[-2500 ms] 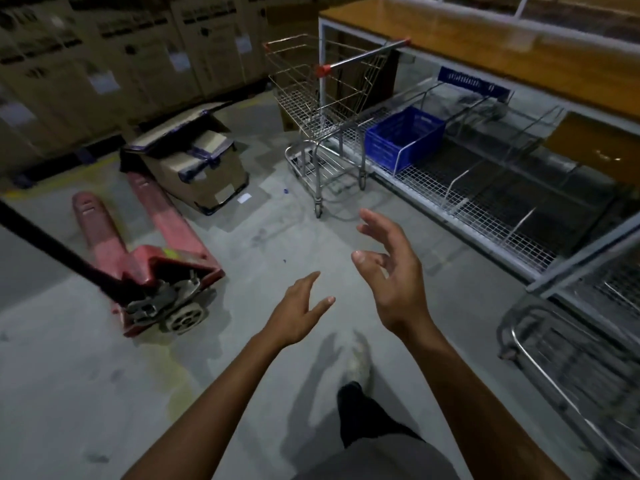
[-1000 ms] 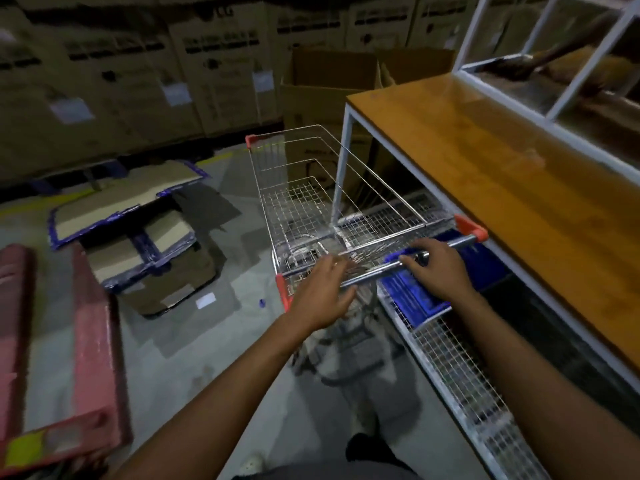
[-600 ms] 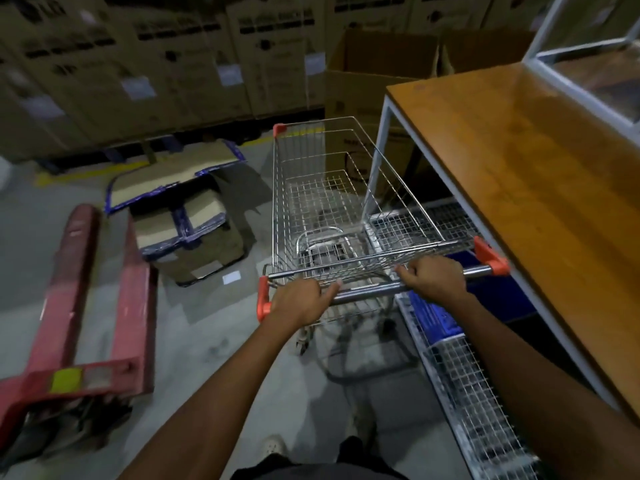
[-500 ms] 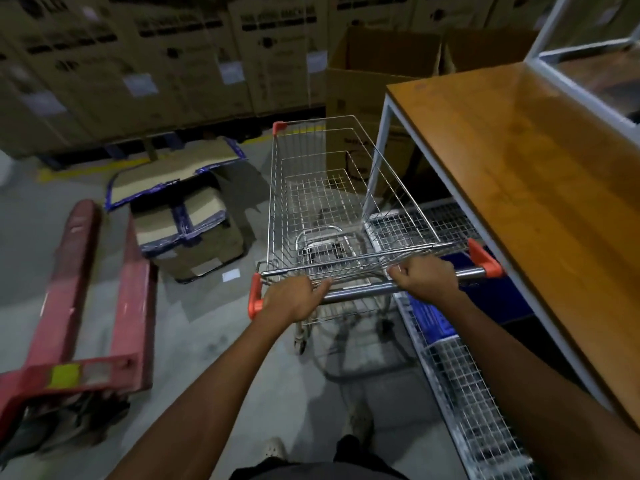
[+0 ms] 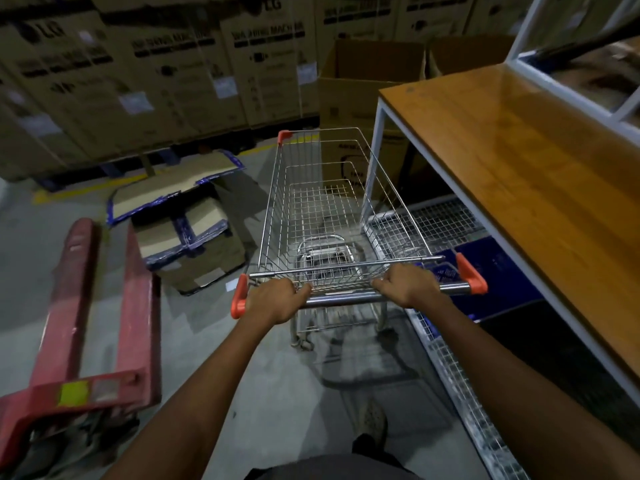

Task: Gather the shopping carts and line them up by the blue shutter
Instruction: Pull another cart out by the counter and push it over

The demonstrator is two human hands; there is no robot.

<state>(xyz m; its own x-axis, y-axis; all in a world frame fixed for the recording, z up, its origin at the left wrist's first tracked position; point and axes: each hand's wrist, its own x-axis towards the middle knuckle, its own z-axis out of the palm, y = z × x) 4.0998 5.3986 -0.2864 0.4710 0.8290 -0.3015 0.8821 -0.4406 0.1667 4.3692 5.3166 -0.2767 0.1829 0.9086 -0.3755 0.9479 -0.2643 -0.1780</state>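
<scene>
Concrete floor (image 5: 194, 341) runs through a dim warehouse, with tall stacked cardboard cartons (image 5: 173, 81) printed with a brand logo lined along the back wall. A wire shopping cart (image 5: 313, 206) stands on the floor in the middle of the view, its basket empty and pointing away from the person toward the cartons. The left hand (image 5: 273, 299) is curled round the cart's chrome handle bar (image 5: 346, 300) just beside the orange end cap (image 5: 239, 301) on that side. The right hand (image 5: 405, 285) is wrapped over the same bar further along, with a short stretch of bare bar between it and the other orange cap (image 5: 471, 277).

Left of the cart, a torn-open cardboard box (image 5: 187, 237) edged with blue tape sits on the floor, and a red pallet jack (image 5: 97, 306) lies further left. On the right, close beside the cart, stands a white-framed display rack with a wooden top (image 5: 519, 161); beneath it a wire mesh shelf (image 5: 446, 358) carries a blue crate (image 5: 491, 271). An open brown carton (image 5: 363, 84) stands beyond the cart's far end. One shoe (image 5: 372, 420) shows below the arms.
</scene>
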